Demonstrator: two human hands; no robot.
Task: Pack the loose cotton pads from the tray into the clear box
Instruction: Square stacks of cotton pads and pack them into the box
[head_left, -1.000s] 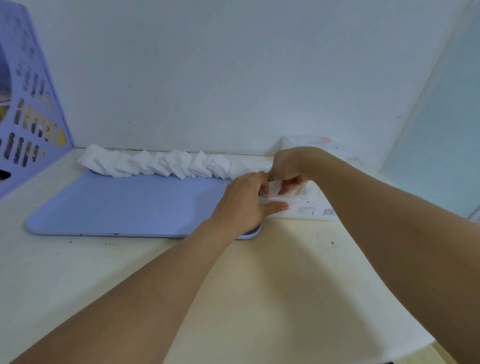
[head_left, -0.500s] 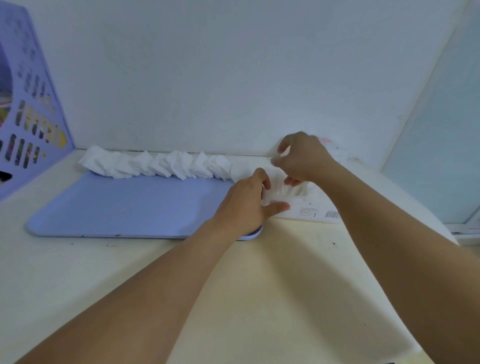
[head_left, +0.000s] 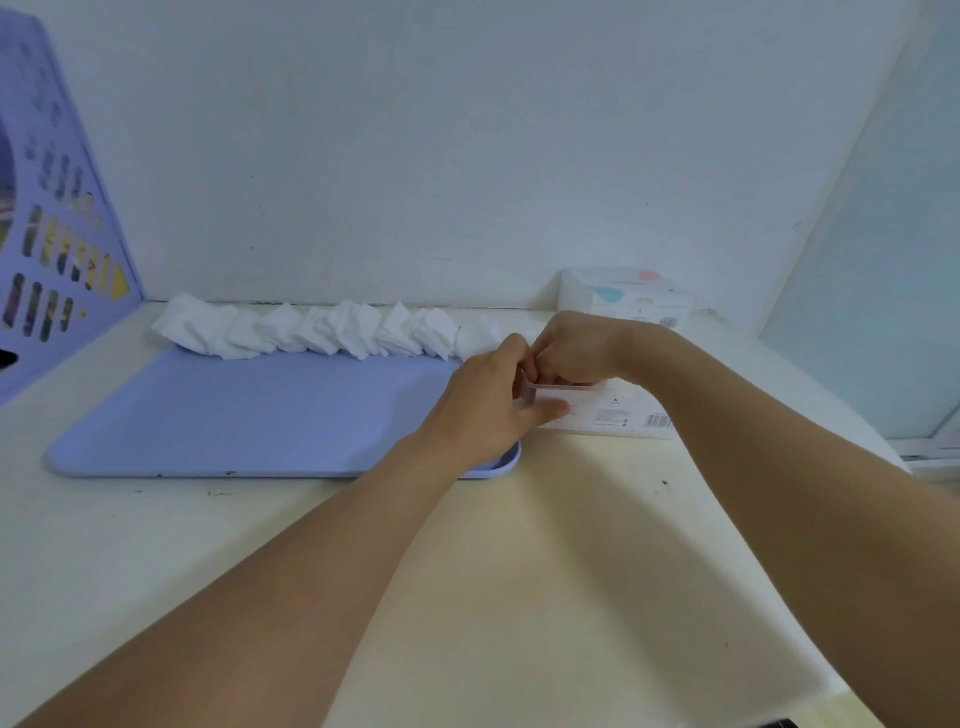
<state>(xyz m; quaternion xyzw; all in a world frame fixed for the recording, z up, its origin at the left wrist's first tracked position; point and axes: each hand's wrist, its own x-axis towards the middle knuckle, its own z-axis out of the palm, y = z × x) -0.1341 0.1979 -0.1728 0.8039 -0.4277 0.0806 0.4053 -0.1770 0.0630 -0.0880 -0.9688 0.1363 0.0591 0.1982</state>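
- Hidden behind both hands: most of the clear plastic box (head_left: 597, 405), only its thin rim and a labelled, barcoded side showing to the right of the knuckles.
- Hard to make out: whether any pad sits under the curled fingers (head_left: 545, 364) of the right hand (head_left: 574, 351); fingers bunched tight over the box rim, contents of the pinch not visible.
- Left hand (head_left: 483, 410) at the near left corner of the box, thumb stretched along its front wall and fingers curled at the rim, gripping it.
- Cut off at the left border: a lilac perforated plastic file holder (head_left: 57, 249), coloured items blurred behind its slots.
- Row of loose white square cotton pads (head_left: 311, 330) heaped along the far edge of the flat lilac rectangular tray (head_left: 234, 410), right end of the row disappearing behind the hands.
- White carton with pale blue and pink marks (head_left: 623, 299) against the wall, just behind the right wrist; print too small to read.
- Cream-coloured bench (head_left: 519, 597) with a few dark specks, meeting a plain white wall (head_left: 467, 130) at the back and a pale frosted panel (head_left: 883, 286) on the right.
- Box just beside the tray's right end, the left hand overlapping the tray's near right corner.
- Broad bare stretch of tray in front of the pads; open bench surface between the forearms and toward the near edge.
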